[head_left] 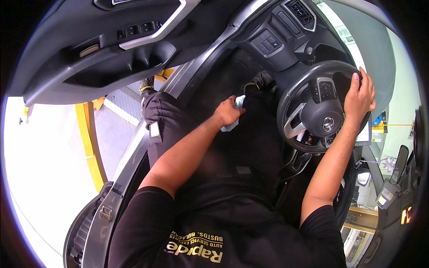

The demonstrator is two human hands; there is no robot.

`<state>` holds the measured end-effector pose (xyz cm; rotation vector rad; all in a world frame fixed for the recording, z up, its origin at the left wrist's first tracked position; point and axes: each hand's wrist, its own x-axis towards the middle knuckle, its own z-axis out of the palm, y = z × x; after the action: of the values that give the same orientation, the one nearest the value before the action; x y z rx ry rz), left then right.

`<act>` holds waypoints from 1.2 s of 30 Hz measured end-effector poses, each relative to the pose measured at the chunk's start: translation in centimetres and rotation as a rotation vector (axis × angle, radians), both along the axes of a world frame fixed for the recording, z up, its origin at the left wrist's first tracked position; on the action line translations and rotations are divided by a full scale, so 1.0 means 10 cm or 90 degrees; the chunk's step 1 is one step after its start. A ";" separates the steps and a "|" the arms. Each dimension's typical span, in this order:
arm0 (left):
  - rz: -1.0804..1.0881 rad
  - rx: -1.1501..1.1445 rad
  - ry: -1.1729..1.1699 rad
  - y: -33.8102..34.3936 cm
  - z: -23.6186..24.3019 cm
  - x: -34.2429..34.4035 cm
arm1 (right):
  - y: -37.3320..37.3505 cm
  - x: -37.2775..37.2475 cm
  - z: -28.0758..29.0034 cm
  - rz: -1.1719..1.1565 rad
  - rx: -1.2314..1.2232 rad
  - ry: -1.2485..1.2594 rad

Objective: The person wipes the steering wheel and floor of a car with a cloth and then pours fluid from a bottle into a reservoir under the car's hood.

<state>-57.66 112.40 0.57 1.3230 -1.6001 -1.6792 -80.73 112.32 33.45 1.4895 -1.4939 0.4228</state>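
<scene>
Pale blue, crumpled cloth point(230, 126) is bunched in our left hand point(229, 111), the fingers closed over its middle; one end pokes up at the far side of the knuckles, and the other spreads out just below the hand. We hold it low over our dark trousers point(250, 143), between the open door point(192, 27) on our left and the steering wheel point(321, 117) on our right. It touches the left hand alone of the two; the right hand point(359, 96) is well apart from it, across the wheel.

That right hand lies on the upper right part of the rim, its fingers laid over the outer edge and the thumb stretched out along it. We cannot tell how firmly it grips.

Our left leg leans out past the metal door sill point(134, 158), with a yellow beam point(90, 147) beyond it, while our right shoe point(258, 80) is in the dark footwell. Near the wheel, a panel of switches point(267, 42) is set into the black dashboard point(286, 60).
</scene>
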 end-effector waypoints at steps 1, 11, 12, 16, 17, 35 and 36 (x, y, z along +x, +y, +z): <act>0.000 -0.005 -0.003 0.01 -0.01 0.00 | -0.01 0.01 0.00 -0.059 0.026 0.027; 0.030 0.015 -0.005 -0.02 -0.08 -0.01 | -0.08 0.03 0.05 -0.111 0.035 -0.068; 0.030 0.016 -0.003 -0.02 -0.08 0.00 | -0.07 0.03 0.05 -0.109 0.034 -0.067; 0.034 0.005 0.007 -0.03 -0.12 0.01 | -0.07 0.05 0.04 -0.101 0.025 -0.055; 0.049 -0.004 0.003 -0.03 -0.12 0.00 | -0.07 0.06 0.04 -0.100 0.022 -0.056; 0.070 0.043 0.030 -0.07 -0.11 0.08 | -0.05 0.03 0.05 -0.120 0.032 -0.067; 0.070 0.045 0.031 -0.07 -0.10 0.09 | -0.05 0.03 0.05 -0.124 0.034 -0.067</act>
<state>-56.76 111.70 -0.40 1.3679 -1.4260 -1.7011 -80.42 111.82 33.95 1.3647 -1.7278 0.3500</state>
